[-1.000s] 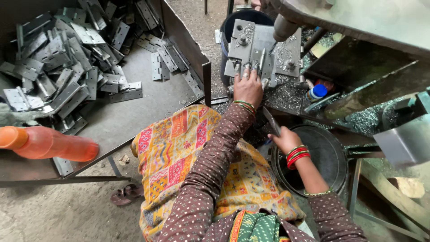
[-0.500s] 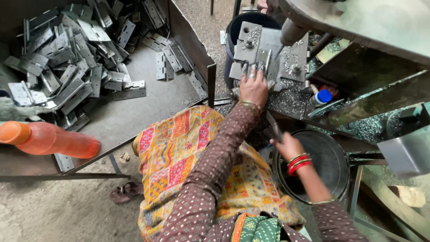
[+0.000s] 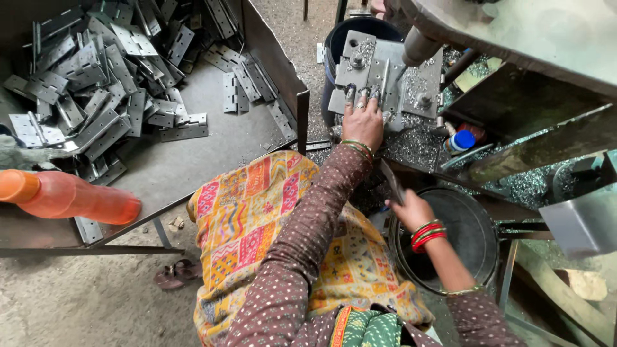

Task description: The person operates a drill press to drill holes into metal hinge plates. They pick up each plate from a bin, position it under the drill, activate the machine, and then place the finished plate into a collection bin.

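The left hand (image 3: 362,122) is stretched out flat on the grey metal plate (image 3: 385,77) of a machine. Its fingers (image 3: 351,96) are spread and pressed down on a thin metal piece (image 3: 384,80) that lies on the plate, so this hand is open and nothing is gripped by it. Green and gold bangles (image 3: 357,148) are worn on that wrist. The right hand (image 3: 410,209) is closed around a dark flat metal piece (image 3: 392,183), which is held tilted up just above a round black pan (image 3: 475,238). Red bangles (image 3: 427,234) are worn on the right wrist. Small shiny metal bits (image 3: 418,144) are scattered around the plate and under it. A blue bucket (image 3: 344,38) is seen behind the plate. A small bottle with a blue cap (image 3: 459,141) is set to the right of the plate. On the far left, a big pile of grey metal hinges (image 3: 96,83) is heaped in a metal tray (image 3: 212,154), well apart from both hands. An orange plastic bottle (image 3: 71,200) is laid on its side at the near edge of that tray. A bright patterned cloth (image 3: 250,218) is spread over the lap. A brown sandal (image 3: 177,273) is seen on the floor below the tray.
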